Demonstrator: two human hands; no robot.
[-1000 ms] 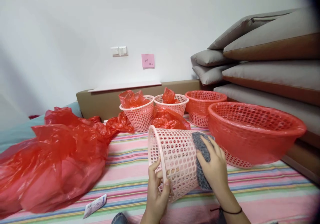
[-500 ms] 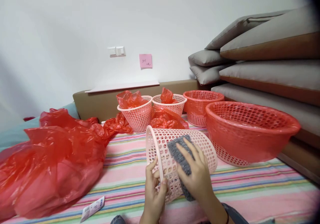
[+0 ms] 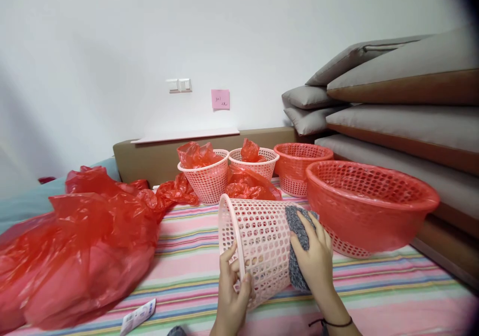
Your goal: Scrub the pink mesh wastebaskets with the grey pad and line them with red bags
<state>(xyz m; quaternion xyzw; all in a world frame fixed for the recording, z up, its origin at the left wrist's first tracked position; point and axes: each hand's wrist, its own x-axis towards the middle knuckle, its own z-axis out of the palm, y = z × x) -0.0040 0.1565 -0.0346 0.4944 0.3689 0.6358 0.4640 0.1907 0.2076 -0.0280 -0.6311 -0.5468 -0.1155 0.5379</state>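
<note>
A pink plastic basket (image 3: 262,236) with a mesh of holes lies on its side in front of me, its open mouth facing left. My left hand (image 3: 234,281) grips its rim, with the thumb outside and the fingers reaching inside. Against the basket's wall near the base, my right hand (image 3: 314,253) presses a dark grey cloth (image 3: 297,251). The cloth is bunched under the palm and fingers, and part of it hangs down the basket's side.
Two pink baskets (image 3: 207,181) holding red plastic bags (image 3: 200,156) stand at the back. To the right are two baskets covered in red film (image 3: 368,201), beside stacked grey cushions (image 3: 404,121). A large red bag (image 3: 90,246) and a small packet (image 3: 138,317) lie left on the striped cloth (image 3: 179,271).
My right hand has slid the grey cloth rightward along the basket, from its middle to near the base. The left hand keeps its hold on the rim. The view has tilted up slightly.
</note>
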